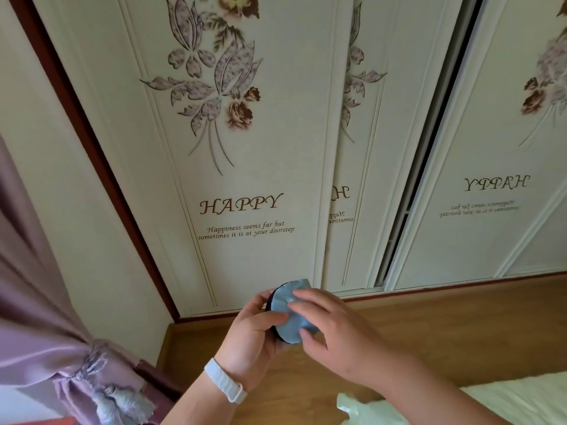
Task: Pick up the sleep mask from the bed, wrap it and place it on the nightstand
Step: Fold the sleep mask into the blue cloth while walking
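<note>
The sleep mask (291,305) is rolled into a compact bundle, light blue on the face toward me with a dark edge at its left. I hold it in mid-air in front of the wardrobe. My left hand (254,329), with a white band on its wrist, grips the bundle from the left and below, thumb across its face. My right hand (331,329) closes on it from the right, fingers over the blue fabric. The lower right of the bundle is hidden by my fingers. No nightstand is in view.
Cream sliding wardrobe doors (245,148) with flower prints and the word HAPPY fill the background. A tied-back mauve curtain (46,317) hangs at the left. Wooden floor (445,317) lies below, and pale bedding (506,400) shows at the bottom right.
</note>
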Tool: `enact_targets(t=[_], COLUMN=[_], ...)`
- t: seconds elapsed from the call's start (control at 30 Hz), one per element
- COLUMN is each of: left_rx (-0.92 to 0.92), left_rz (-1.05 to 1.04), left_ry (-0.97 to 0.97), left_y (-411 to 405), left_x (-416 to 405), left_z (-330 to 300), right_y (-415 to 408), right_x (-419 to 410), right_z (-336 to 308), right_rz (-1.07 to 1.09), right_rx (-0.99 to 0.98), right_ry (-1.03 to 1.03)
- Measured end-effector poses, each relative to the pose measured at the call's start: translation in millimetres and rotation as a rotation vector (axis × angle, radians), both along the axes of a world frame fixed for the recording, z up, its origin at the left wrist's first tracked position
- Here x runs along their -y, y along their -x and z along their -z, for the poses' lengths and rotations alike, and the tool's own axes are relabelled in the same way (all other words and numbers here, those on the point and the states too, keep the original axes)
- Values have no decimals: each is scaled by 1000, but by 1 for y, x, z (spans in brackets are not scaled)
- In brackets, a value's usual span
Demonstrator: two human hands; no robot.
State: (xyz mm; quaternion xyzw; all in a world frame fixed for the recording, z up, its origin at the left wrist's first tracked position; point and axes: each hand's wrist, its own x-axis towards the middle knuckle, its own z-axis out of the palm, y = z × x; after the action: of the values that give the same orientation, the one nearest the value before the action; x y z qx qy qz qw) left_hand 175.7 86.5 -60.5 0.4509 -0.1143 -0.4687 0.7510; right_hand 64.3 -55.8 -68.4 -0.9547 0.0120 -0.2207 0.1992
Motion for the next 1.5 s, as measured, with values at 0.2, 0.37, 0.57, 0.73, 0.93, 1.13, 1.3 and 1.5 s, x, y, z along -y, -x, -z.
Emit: enact_targets(t=[0.2,0.37,0.57,0.73,0.93,1.13,1.3,1.5], left_rx=[61,111,125,147,226,173,91,51], left_rz=[1,2,99,208,386,500,613,774], left_ry=[-60,-57,-75,-56,-63,-17,33,58], left_y=[-41,-58,-61,-75,-119,-189,-244,-249], left_x=[86,173,254,317,385,455,513,566], left_z=[-19,-30,-33,-32,-26,-28,-23,-18], right_y=[-39,-48,-35,-37,-67,-131,-178,-183], right_x=[86,163,228,278,324,369,408,426], right_z=[-11,-24,-27,-29,-21,-29,-37,-41], right_rz=[-10,54,163,262,401,536,618,794], right_rx=[16,48,7,3,-35,-46,-84,-143], right_ry=[18,15,66,83,72,68,97,118])
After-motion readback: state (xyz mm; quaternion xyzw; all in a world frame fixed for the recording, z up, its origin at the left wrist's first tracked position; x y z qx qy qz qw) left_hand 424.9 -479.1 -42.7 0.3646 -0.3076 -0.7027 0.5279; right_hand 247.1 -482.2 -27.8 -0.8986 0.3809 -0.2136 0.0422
